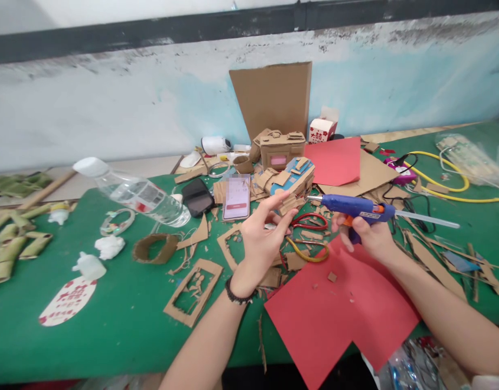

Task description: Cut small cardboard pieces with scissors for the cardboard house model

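My right hand [365, 230] is wrapped around the handle of a blue hot glue gun [347, 207], fingers at its orange trigger. A translucent glue stick [430, 218] sticks out of its back end, and the metal nozzle points left. Close to that nozzle is my left hand [263, 230], index finger and thumb curved toward each other; what is between them blends with the cardboard behind. Just beyond the fingertips lies a layered cardboard piece with blue patches [296, 176]. Scissors with red and yellow handles [310, 221] rest below the glue gun, partly hidden by my left hand.
Red paper [314, 319] lies in front of me, with a small cardboard square [332, 277] on it. A cardboard camera model [282, 150] stands at the back. To the left are a phone [236, 200], a tilted water bottle [139, 192] and a cardboard frame [192, 292].
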Motion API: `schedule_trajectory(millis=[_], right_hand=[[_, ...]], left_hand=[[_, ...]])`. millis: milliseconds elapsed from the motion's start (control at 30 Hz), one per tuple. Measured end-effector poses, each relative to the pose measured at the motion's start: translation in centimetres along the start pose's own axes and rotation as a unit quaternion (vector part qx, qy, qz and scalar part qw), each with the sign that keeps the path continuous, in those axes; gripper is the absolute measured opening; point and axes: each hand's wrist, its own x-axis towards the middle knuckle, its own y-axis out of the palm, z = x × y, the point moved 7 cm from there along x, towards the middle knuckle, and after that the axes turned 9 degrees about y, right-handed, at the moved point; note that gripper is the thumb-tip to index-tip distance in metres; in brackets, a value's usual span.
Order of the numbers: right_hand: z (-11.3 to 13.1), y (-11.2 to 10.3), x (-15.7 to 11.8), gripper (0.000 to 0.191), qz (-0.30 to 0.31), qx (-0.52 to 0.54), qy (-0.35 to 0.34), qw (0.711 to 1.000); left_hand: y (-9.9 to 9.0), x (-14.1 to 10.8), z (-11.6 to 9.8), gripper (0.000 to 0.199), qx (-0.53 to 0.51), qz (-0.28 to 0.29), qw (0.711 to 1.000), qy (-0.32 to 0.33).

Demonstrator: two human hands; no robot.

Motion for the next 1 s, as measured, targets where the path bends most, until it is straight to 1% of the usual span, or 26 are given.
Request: schedule_trajectory(millis=[200, 367, 533, 700, 800, 1000], right_hand=[[0.3, 0.3, -0.1, 0.044, 0.013, 0.010, -0.007, 1.000], [0.1, 0.4, -0.1, 0.045, 0.024, 0.003, 0.006, 1.000], [0.2, 0.5, 0.0, 0.046, 0.013, -0.013, 0.008, 1.000], [0.1, 0.4, -0.1, 0.045, -0.014, -0.041, 0.014, 0.999], [-0.2, 0.2, -0.2, 0.043, -0.023, -0.069, 0.018, 0.997], [-0.7, -0.5, -0.4, 0.041, -0.055, -0.123, 0.032, 0.990]], left_hand=[[0.0, 0.1, -0.3, 0.037, -0.008, -0.001, 1.000, 0.014], [0.0, 0.1, -0.3, 0.040, -0.016, -0.002, 1.000, -0.009], [0.0, 0.1, -0.3, 0.041, -0.017, -0.005, 1.000, -0.009], [0.0, -0.1, -0.1, 0.042, -0.024, -0.008, 1.000, -0.017], [-0.1, 0.0, -0.3, 0.039, -0.026, -0.012, 1.000, -0.004], [-0.1, 0.2, -1.1, 0.033, -0.023, -0.004, 0.999, 0.046]])
